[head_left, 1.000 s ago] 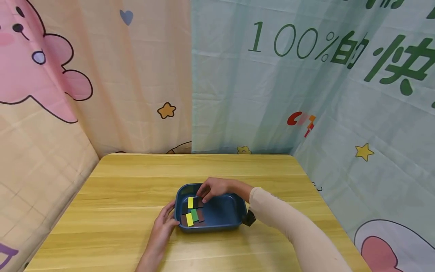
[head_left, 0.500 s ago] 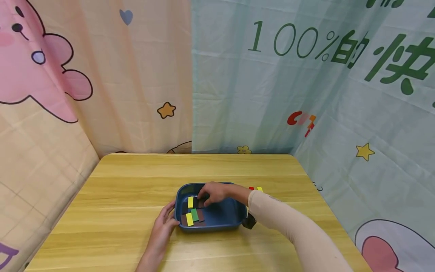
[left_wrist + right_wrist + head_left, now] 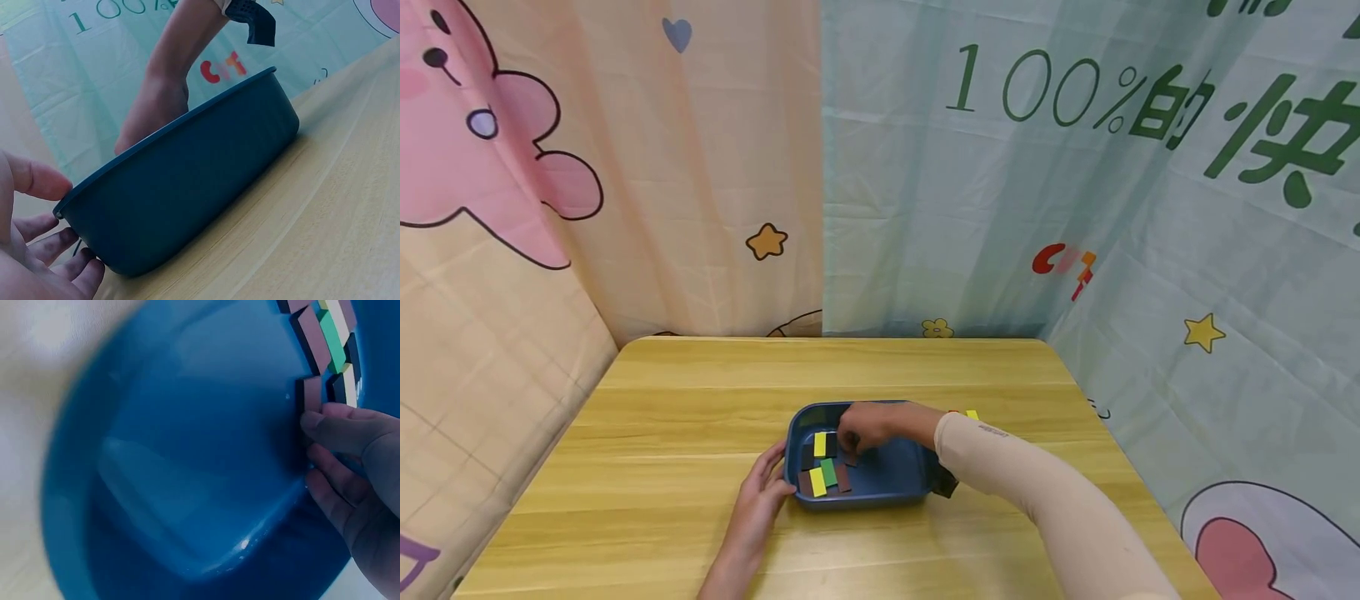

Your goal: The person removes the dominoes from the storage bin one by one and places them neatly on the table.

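Observation:
A dark blue plastic basin (image 3: 891,477) lies on the table. Its left end is held by my left hand (image 3: 752,508); in the left wrist view the thumb (image 3: 53,181) is at the rim and bent fingers (image 3: 59,247) touch the outer wall. Inside, my right hand (image 3: 868,425) pinches a small brown block (image 3: 311,392) between thumb and fingers. Left of it in the basin sit several flat blocks in two rows: yellow (image 3: 817,482), green (image 3: 828,472), brown (image 3: 843,477) and black (image 3: 831,444) ones among them. The right fingertips are partly hidden in the head view.
Beyond the basin's right end, a yellow block (image 3: 972,415) and a red piece (image 3: 953,412) show partly behind the right forearm. A wooden table (image 3: 700,400) bears everything. Printed curtains (image 3: 925,208) hang along its back and sides. A black device (image 3: 253,22) is on the right wrist.
My right hand has shifted slightly and turned over the brown block, which now sits a little nearer and tilted, apart from the black block. The left hand and basin have stayed put.

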`<state>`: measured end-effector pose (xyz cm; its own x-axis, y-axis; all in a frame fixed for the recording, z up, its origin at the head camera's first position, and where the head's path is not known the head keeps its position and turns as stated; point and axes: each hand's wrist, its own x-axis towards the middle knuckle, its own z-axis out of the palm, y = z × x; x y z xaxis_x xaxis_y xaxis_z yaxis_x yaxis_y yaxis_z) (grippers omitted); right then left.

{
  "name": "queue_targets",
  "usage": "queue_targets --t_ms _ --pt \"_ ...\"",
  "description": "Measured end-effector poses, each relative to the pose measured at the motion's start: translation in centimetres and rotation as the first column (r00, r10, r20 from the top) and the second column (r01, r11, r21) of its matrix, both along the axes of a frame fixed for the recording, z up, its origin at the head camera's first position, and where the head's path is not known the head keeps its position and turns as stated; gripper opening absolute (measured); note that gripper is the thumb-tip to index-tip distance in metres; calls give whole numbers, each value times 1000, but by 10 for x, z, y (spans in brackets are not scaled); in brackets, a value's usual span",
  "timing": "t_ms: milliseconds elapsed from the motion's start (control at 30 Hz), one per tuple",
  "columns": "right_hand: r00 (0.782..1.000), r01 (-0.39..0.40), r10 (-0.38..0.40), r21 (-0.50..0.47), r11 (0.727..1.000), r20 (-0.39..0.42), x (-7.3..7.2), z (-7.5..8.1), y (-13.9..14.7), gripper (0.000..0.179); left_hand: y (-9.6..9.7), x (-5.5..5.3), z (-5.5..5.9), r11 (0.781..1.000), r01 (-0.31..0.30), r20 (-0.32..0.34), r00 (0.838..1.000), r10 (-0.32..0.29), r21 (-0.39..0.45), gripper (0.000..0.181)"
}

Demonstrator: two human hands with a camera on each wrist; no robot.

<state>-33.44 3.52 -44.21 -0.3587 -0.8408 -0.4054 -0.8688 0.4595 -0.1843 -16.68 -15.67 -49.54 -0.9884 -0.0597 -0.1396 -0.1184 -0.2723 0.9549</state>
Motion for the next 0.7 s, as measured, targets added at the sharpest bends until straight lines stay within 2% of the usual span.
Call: queue_targets --t_ms 167,333,700 --pt "1000 14 -13 62 998 -17 1 2 -4 9 -1 0 0 1000 0 -6 1000 0 -3 70" --pt "1000 20 -19 77 997 -20 2 3 -3 11 0 -1 -1 1000 -9 -8 1000 9 -15 71" --pt "996 32 -37 62 998 77 -3 12 4 17 0 -2 -1 1000 -6 25 1000 6 -14 72"
